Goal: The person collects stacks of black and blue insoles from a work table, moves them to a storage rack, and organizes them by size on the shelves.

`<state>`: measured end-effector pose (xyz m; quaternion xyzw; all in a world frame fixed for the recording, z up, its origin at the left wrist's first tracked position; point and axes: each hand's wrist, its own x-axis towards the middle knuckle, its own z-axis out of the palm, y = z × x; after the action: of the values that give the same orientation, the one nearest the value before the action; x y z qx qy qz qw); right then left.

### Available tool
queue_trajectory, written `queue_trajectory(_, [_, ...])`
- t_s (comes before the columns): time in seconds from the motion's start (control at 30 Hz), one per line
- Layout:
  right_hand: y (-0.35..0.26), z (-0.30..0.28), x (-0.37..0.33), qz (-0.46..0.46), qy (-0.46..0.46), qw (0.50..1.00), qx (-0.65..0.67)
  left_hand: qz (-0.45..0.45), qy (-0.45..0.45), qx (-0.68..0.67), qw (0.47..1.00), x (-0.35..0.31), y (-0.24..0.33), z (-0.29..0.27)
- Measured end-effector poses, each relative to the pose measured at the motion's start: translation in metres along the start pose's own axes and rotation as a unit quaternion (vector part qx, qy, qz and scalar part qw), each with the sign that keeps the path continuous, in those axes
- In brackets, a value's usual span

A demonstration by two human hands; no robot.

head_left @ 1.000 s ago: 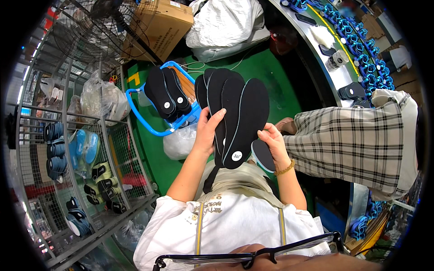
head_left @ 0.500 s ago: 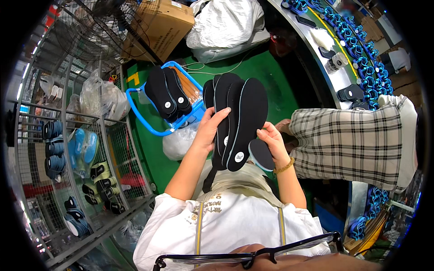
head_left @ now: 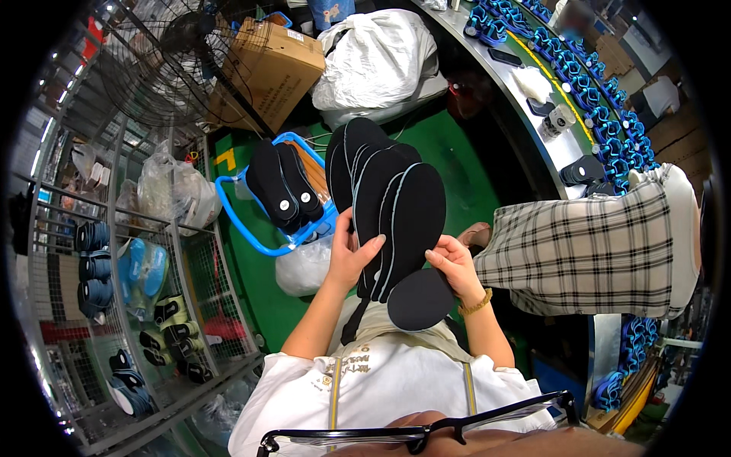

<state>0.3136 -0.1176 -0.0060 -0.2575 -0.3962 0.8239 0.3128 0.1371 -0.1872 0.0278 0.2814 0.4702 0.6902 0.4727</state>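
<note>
We observe the left hand (head_left: 352,257) grasping a fanned stack of black insoles (head_left: 415,209), thumb laid across the top face. The stack is held up in front of the body, rounded ends pointing away from the wearer, pale blue edges showing between layers.

We record the right hand (head_left: 457,268) with thumb and fingers pinched at the right edge of the stack, near a dark grey rounded piece (head_left: 420,299) that covers the near ends of the insoles. We cannot tell whether this piece is separate or the underside of another insole. A bracelet (head_left: 477,302) circles the right wrist.

Beyond the left hand we note a blue basket (head_left: 324,226) on the green floor (head_left: 457,145), with more black insoles (head_left: 272,179) bearing round white labels. A clear plastic bag (head_left: 302,268) lies just beside it.

Surroundings: fan (head_left: 199,27), cardboard carton (head_left: 282,65) and white sack (head_left: 381,57) at the far side; metal rack to the left; to the right, a person in a plaid garment (head_left: 579,255) near a bench lined with blue footwear (head_left: 605,126).
</note>
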Motion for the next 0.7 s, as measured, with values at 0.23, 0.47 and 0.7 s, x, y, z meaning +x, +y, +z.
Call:
queue_trajectory(0.23, [0.004, -0.003, -0.001, -0.005, -0.028, 1.0, 0.01, 0.095, -0.004, 0.12, 0.988, -0.011, -0.001, -0.003])
queue_trajectory(0.47, [0.001, -0.001, -0.002, 0.004, -0.035, 0.999, 0.022, 0.163, -0.028, 0.195, 0.967, -0.017, 0.009, 0.002])
queue_trajectory(0.7, [-0.004, 0.001, 0.0, 0.001, -0.073, 0.996, 0.049, 0.22, -0.028, 0.217, 0.951, -0.022, 0.017, 0.01])
